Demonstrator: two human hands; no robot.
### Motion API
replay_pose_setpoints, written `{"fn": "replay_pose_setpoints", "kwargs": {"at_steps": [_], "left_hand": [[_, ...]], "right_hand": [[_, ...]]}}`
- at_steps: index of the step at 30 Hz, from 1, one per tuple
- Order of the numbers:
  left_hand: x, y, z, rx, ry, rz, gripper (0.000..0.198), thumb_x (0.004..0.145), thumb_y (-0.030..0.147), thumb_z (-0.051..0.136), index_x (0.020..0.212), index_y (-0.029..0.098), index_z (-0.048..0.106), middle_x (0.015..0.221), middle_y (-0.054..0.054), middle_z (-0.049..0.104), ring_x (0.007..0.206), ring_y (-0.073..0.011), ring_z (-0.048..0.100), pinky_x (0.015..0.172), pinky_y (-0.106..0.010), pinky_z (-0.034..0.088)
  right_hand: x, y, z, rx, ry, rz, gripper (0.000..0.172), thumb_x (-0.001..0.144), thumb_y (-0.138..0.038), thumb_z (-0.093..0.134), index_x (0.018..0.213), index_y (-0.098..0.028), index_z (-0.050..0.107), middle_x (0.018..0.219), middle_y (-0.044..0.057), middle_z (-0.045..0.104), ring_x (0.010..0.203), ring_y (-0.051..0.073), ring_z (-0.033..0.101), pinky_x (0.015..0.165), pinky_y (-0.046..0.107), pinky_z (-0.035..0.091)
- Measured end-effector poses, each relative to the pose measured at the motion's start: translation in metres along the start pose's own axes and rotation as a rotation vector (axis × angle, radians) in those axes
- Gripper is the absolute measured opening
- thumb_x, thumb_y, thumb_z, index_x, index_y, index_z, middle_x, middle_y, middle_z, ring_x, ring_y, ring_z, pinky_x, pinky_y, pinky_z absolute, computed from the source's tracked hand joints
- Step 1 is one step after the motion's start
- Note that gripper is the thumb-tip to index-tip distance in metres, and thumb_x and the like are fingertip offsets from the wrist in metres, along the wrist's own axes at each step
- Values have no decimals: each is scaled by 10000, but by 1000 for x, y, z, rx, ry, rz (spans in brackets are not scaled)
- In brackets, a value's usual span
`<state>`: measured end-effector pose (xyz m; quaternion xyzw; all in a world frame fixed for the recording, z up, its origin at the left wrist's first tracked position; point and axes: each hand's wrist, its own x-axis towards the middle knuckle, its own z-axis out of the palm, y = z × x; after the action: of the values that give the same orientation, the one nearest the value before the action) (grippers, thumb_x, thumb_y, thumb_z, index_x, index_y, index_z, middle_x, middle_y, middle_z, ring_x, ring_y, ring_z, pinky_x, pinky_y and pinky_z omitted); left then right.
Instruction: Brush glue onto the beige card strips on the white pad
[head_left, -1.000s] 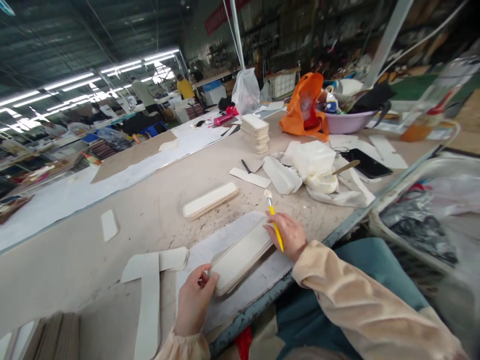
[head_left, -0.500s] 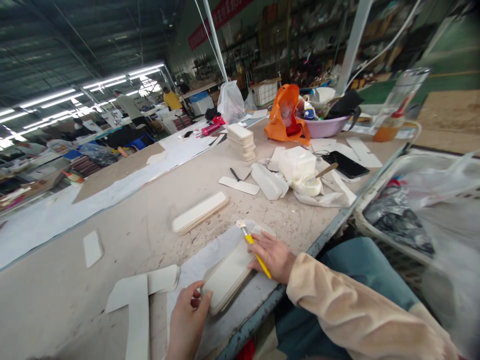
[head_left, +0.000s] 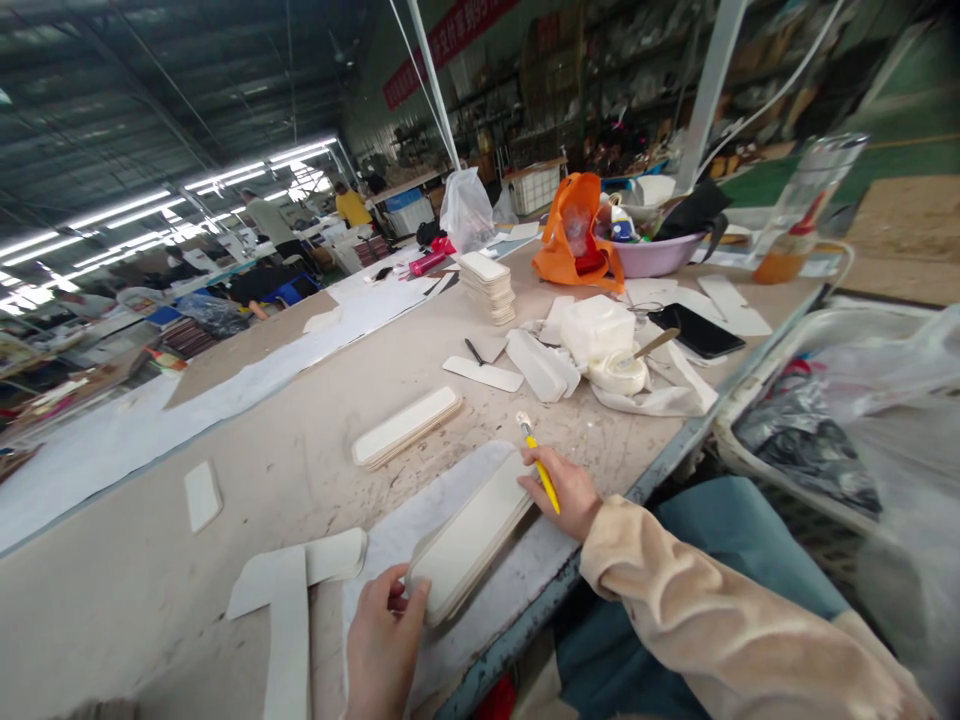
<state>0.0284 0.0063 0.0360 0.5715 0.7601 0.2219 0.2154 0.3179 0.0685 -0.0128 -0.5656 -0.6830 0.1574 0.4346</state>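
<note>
A stack of long white strips with rounded ends (head_left: 472,540) lies slantwise on a pale sheet (head_left: 397,535) near the table edge. My left hand (head_left: 384,635) pinches the near-left end of this stack between thumb and fingers. At the far end, my right hand (head_left: 568,492) holds a yellow-handled brush (head_left: 547,480), its tip pointing up and away with pale matter on the bristles. Fingers of that same hand also touch the stack's far corner. Past the sheet sits a second, narrower stack of strips (head_left: 409,425).
Loose white pieces (head_left: 289,600) lie at the left. Farther back are an open tub of white paste (head_left: 619,372) with a stick, a phone (head_left: 696,330), a taller stack (head_left: 487,285), an orange bag (head_left: 574,235) and a purple basin (head_left: 652,255). A white crate (head_left: 795,470) stands at the right.
My right hand has lifted off the top of the stack and drawn back to its far corner, taking the brush right and slightly upward. My left hand stays at the near end.
</note>
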Motion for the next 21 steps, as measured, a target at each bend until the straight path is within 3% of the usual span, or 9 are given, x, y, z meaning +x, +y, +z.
{"fn": "replay_pose_setpoints", "kwargs": {"at_steps": [6, 14, 18, 21], "left_hand": [[-8, 9, 0, -139, 26, -28, 331, 695, 491, 628, 850, 200, 610, 747, -12, 632, 688, -209, 595, 671, -329, 456], [-11, 37, 6, -1023, 21, -91, 227, 721, 334, 708, 871, 224, 577, 779, 38, 644, 733, -129, 590, 700, -249, 474], [-6, 63, 7, -1248, 22, -48, 194, 711, 253, 719, 861, 230, 597, 807, 37, 658, 801, -136, 629, 769, -265, 495], [-2, 75, 8, -1326, 38, -43, 188, 688, 243, 735, 824, 214, 609, 804, 24, 670, 792, -138, 642, 781, -272, 505]], "right_hand": [[0, 5, 3, 12, 2, 36, 236, 840, -306, 573, 1046, -261, 467, 1122, 69, 663, 1049, 239, 643, 872, 408, 532], [5, 2, -5, 106, 45, 52, 277, 821, -319, 603, 1036, -262, 437, 1240, 93, 627, 1102, 260, 626, 889, 448, 521], [8, 10, -8, 243, 157, 40, 325, 807, -376, 651, 1011, -252, 431, 1256, 101, 609, 1132, 257, 595, 931, 456, 477], [13, 13, -9, 420, 279, 121, 418, 752, -411, 717, 998, -243, 423, 1158, 81, 639, 1002, 231, 619, 865, 412, 487]]}}
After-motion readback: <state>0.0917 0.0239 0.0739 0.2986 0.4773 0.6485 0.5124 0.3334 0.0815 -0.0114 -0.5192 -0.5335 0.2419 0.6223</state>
